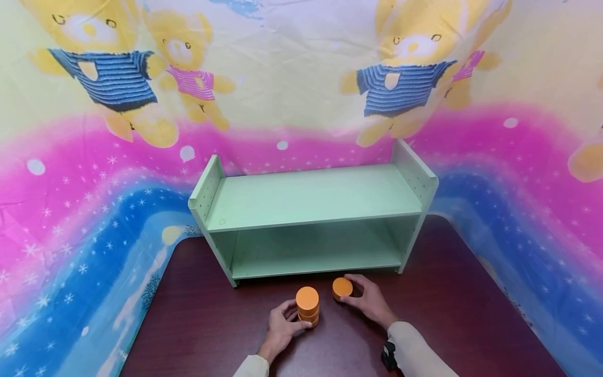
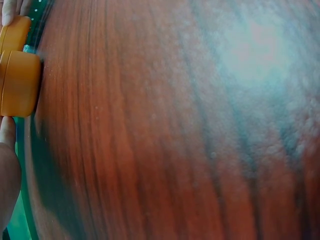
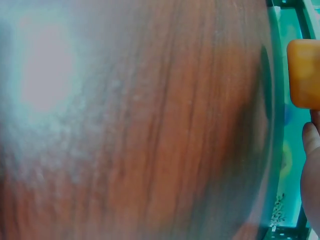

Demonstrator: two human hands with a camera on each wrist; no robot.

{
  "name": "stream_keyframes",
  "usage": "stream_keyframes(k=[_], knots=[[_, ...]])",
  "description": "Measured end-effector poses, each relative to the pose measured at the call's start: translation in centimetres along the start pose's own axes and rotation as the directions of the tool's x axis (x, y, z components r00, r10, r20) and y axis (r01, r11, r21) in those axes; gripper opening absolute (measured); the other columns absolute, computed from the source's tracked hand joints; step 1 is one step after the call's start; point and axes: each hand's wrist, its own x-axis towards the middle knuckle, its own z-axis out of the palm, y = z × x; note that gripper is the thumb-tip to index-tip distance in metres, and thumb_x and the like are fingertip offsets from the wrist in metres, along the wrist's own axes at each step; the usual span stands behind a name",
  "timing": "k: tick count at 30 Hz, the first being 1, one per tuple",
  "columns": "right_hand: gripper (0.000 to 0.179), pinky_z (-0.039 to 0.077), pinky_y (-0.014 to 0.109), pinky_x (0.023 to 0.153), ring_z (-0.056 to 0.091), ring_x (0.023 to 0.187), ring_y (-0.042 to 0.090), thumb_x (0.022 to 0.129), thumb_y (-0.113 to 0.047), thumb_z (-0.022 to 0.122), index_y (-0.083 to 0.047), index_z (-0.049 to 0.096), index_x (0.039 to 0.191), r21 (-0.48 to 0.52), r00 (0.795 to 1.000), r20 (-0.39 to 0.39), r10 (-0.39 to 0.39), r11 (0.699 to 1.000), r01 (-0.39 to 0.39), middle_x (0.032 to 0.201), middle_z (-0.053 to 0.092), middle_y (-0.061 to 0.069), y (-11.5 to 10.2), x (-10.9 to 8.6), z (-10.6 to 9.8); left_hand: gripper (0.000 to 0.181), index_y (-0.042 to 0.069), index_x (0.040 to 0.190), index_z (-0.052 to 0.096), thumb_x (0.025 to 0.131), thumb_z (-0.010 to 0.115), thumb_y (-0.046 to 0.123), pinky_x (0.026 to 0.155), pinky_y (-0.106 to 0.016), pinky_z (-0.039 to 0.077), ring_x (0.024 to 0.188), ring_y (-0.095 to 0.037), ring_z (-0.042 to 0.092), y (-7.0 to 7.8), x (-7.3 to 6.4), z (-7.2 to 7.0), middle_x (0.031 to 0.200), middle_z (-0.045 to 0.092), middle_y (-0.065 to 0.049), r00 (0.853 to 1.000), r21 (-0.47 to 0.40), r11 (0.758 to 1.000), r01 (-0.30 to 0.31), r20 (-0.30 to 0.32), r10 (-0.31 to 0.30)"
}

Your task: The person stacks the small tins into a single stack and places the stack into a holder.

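Note:
A stack of short orange cylinders [image 1: 308, 303] stands on the dark red-brown table, with seams showing between the pieces. My left hand [image 1: 281, 325] grips its lower part, thumb at the front and fingers round the left side. To the right and a little farther back, my right hand [image 1: 372, 301] pinches a single orange cylinder [image 1: 342, 289] between thumb and fingers, close over the table. The left wrist view catches a smooth orange cylinder [image 2: 24, 84] at its left edge, above a thumb. At the right wrist view's edge, an orange cylinder [image 3: 305, 75] shows above the thumb.
Behind the hands stands a pale green two-level shelf [image 1: 315, 199] with raised side panels. The table [image 1: 198, 324] spreads out on both sides. A printed cloth [image 1: 292, 94] with bears hangs around the back and sides. A black band [image 1: 388, 356] circles the right wrist.

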Motion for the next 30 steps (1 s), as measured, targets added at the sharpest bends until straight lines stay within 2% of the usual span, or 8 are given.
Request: stream_keyframes(k=[10, 21, 30], knots=[[0.066, 0.046, 0.053, 0.105, 0.055, 0.126, 0.031, 0.076, -0.021, 0.089, -0.004, 0.062, 0.134, 0.01, 1.0, 0.004, -0.028, 1.0, 0.028, 0.134, 0.061, 0.01, -0.7, 0.1, -0.5, 0.063, -0.009, 0.122, 0.062, 0.065, 0.089, -0.008, 0.098, -0.039, 0.055, 0.119, -0.04, 0.06, -0.2, 0.1, 0.0, 0.126, 0.063, -0.025, 1.0, -0.003, 1.0, 0.004, -0.006, -0.004], [0.064, 0.049, 0.054, 0.103, 0.058, 0.121, 0.029, 0.076, -0.026, 0.09, -0.009, 0.065, 0.132, -0.013, 0.995, -0.01, -0.095, 0.995, 0.095, 0.131, 0.063, 0.007, -1.1, 0.0, -1.0, 0.061, -0.009, 0.12, 0.063, 0.066, 0.09, -0.004, 0.097, -0.036, 0.055, 0.118, -0.04, 0.06, 0.0, 0.0, 0.0, 0.125, 0.064, -0.024, 1.0, 0.021, 1.0, -0.015, -0.007, 0.015], [0.062, 0.049, 0.054, 0.102, 0.059, 0.119, 0.027, 0.076, -0.028, 0.089, -0.009, 0.066, 0.13, -0.025, 0.988, -0.019, -0.153, 0.988, 0.153, 0.128, 0.065, 0.004, -1.6, 0.1, -1.5, 0.063, -0.009, 0.121, 0.063, 0.065, 0.089, -0.008, 0.097, -0.036, 0.055, 0.118, -0.04, 0.06, 0.2, -0.1, 0.0, 0.126, 0.063, -0.025, 1.0, -0.017, 1.0, -0.001, -0.007, 0.001]])
